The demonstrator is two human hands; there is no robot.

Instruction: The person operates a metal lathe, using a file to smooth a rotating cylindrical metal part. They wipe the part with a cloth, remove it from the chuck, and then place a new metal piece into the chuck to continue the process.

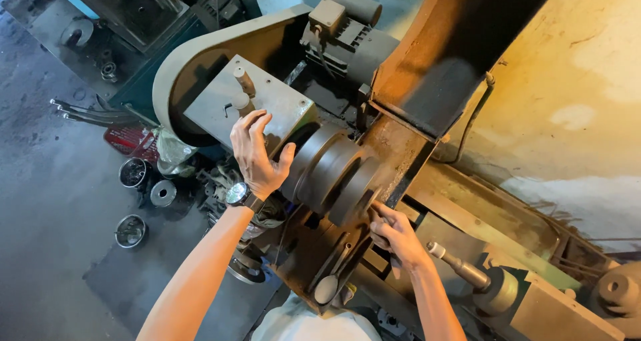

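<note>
Both grips sit on the same machine: the left hand [257, 155], a wristwatch [238, 194] on its wrist, lies open with fingers spread, its palm pressed against the side of the dark round chuck [328, 173] and its fingertips reaching up onto the grey metal plate [250, 104] beside it, so it closes on nothing. Across from it the right hand [395, 234] is drawn narrow, thumb and fingertips pinched together at the lower edge of the chuck's front disc; something small may be held there, but it is too small and too shaded to tell. That chuck is in the middle of the view, a stack of stepped dark discs lying on its side, between the grey plate on the left and the rusty brown guard [437, 67] that slants up to the right. A short peg [244, 81] stands on the plate. Behind it, a grey electric motor [347, 34] is mounted. Below the right hand a long dark tool with a rounded end [330, 284] rests on the machine bed, and a metal handle [461, 267] sticks out further right. Down on the grey floor [47, 181] to the left lie several round metal rings [137, 194].
</note>
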